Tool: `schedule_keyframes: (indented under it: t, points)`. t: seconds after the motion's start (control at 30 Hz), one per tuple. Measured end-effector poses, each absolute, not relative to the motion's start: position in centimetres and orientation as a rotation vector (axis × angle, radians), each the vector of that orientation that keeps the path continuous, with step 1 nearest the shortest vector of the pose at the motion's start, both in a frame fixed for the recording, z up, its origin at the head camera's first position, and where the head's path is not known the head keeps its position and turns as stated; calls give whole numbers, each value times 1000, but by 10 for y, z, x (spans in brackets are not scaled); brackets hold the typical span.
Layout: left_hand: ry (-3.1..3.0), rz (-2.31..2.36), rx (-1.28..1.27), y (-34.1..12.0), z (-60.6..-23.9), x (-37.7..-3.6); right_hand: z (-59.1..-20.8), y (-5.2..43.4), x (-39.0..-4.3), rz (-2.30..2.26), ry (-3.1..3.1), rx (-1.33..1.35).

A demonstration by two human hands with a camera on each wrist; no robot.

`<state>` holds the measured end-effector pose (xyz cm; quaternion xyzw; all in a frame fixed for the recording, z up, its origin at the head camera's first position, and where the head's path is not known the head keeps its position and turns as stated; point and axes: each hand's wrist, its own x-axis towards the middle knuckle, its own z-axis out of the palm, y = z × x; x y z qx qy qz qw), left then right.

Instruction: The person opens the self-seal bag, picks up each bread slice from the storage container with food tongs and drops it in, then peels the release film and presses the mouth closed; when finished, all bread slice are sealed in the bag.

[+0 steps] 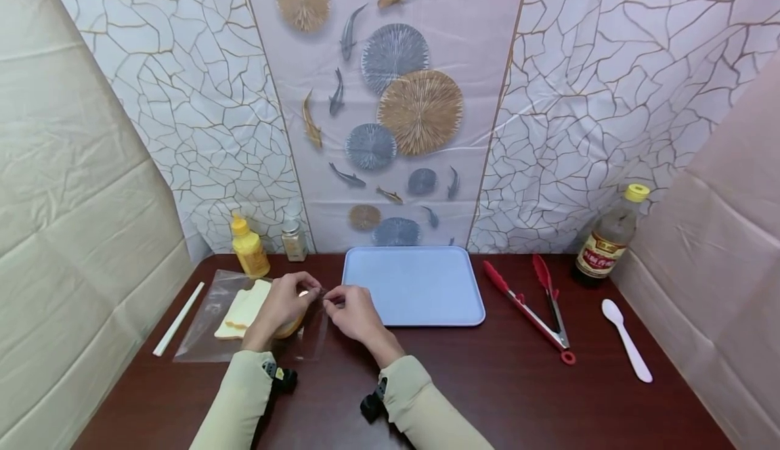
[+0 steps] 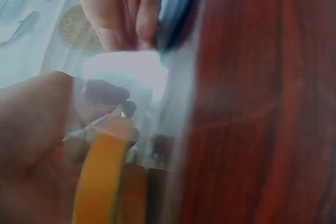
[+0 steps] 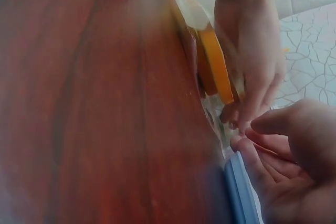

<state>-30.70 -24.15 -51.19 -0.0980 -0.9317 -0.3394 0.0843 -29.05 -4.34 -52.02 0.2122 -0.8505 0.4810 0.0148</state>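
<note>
A clear plastic bag (image 1: 204, 342) lies on the left of the table with bread slices (image 1: 250, 306) within its outline. In the left wrist view, the brown bread crust (image 2: 102, 177) shows behind shiny film. My left hand (image 1: 283, 306) reaches over the bread and pinches the bag's right end with thumb and forefinger. Close beside it, my right hand (image 1: 356, 316) pinches the same end, fingertips almost touching the left ones. The right wrist view shows both hands meeting at the film, past the bread crust (image 3: 216, 61). Film and fingers partly hide the pinch.
A blue tray (image 1: 417, 287) stands just right of the hands. Behind the bag are a yellow squeeze bottle (image 1: 250, 250) and a small jar (image 1: 294, 241). Chopsticks (image 1: 179, 319) lie left; red-tipped tongs (image 1: 536, 318), a white spoon (image 1: 627, 342) and a sauce bottle (image 1: 603, 243) are right.
</note>
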Motion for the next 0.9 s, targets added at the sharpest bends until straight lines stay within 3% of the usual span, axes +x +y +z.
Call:
schedule_keyframes:
  t: [0.53, 0.9]
  points:
    - [-2832, -1128, -485, -244, -496, -304, -521, -46, -292, 1531, -2516, 634]
    - [-2849, -1152, -672, -244, -491, -301, -518, -41, -292, 1271, -2501, 610]
